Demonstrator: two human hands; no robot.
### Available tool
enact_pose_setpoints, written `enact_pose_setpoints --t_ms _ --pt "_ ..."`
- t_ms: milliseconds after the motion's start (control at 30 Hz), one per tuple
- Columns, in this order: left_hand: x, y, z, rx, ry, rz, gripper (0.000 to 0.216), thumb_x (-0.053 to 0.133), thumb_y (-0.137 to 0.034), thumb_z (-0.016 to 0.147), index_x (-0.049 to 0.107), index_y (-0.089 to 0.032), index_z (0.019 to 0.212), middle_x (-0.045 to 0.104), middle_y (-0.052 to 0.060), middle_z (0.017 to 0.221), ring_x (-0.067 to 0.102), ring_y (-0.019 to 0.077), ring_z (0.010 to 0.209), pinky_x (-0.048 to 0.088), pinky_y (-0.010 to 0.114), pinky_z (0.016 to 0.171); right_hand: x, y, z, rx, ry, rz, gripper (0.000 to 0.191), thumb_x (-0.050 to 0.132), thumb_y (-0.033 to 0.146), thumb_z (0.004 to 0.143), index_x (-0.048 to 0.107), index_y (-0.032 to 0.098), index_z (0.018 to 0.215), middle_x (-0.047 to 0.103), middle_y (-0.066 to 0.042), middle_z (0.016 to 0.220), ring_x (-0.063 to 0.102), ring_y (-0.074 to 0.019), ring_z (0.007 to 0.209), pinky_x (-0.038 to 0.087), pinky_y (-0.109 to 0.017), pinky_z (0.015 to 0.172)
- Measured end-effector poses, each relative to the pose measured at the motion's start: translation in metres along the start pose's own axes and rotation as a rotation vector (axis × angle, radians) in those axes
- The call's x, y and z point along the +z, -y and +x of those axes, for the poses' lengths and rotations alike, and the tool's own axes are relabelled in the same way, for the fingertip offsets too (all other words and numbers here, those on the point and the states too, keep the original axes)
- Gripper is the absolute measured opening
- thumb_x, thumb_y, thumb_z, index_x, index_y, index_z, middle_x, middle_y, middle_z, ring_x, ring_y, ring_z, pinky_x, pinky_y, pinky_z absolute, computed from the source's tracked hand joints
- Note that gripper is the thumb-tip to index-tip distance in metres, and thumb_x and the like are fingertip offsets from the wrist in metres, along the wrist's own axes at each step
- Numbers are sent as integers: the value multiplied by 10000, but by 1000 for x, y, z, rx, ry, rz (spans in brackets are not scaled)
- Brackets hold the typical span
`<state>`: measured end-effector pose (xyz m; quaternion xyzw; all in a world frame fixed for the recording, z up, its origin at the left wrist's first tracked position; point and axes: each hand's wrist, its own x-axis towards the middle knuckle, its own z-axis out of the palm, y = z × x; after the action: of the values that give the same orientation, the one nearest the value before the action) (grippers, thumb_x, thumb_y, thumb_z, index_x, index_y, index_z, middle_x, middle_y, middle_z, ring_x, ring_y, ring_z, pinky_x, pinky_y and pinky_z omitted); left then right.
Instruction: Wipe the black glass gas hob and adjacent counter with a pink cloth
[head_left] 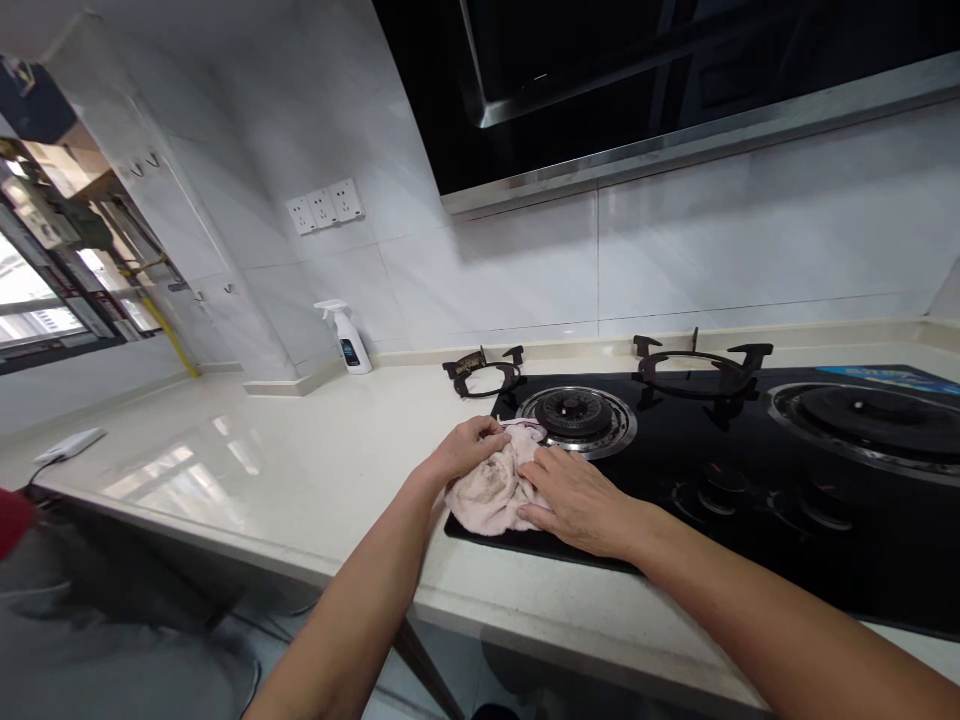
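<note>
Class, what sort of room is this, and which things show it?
Almost certainly a kitchen: a black gas hob is set into a pale countertop, beneath a dark range hood.

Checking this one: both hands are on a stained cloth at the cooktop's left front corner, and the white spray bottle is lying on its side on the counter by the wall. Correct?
Not quite: the head view shows the white spray bottle standing upright on the counter by the wall. The left hand and right hand are on the stained cloth at the cooktop's left front corner, as stated.
</note>
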<state>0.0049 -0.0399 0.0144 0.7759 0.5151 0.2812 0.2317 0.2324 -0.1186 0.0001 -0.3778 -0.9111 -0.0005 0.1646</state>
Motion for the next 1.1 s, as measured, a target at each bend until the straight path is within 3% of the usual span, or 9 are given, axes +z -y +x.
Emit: enact_pose_setpoints --t_ms 1100 --pt "-1 -3 -1 4 12 6 396 613 -562 835 699 -188 929 688 14 889 592 178 838 477 271 750 1 0 0 -4 -15 -19 350 573 452 978 575 184 1203 562 -98 1197 499 -273 1074 401 -415 914"
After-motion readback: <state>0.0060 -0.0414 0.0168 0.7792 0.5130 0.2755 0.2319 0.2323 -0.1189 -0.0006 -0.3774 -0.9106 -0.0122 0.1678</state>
